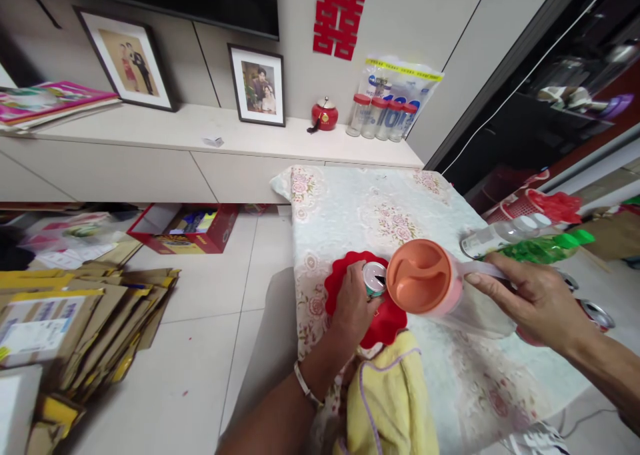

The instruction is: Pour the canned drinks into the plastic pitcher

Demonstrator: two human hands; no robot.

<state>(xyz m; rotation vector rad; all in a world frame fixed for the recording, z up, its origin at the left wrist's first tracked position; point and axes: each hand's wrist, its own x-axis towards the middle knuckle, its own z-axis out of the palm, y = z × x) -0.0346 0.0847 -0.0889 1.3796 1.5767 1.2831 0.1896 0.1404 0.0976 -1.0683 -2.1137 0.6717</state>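
My left hand (351, 303) is wrapped around a green drink can (374, 278), its top opening facing up. Beneath the can lies a red scalloped mat (369, 332). In my right hand (531, 296) is the handle of a clear plastic pitcher (473, 305) with an orange lid (419, 275). The pitcher is tilted, and its lid end is right beside the can's top. Whether liquid flows between them I cannot tell. A yellow cloth (393, 398) with a purple edge lies just in front of the mat.
A floral tablecloth (350, 208) covers the table. Clear bottles (500, 234), green bottles (543, 247) and opened cans (597, 314) stand along its right side. Flattened cardboard (115, 328) and a red box (215, 232) occupy the floor at left. Red-capped jars (377, 118) line the cabinet.
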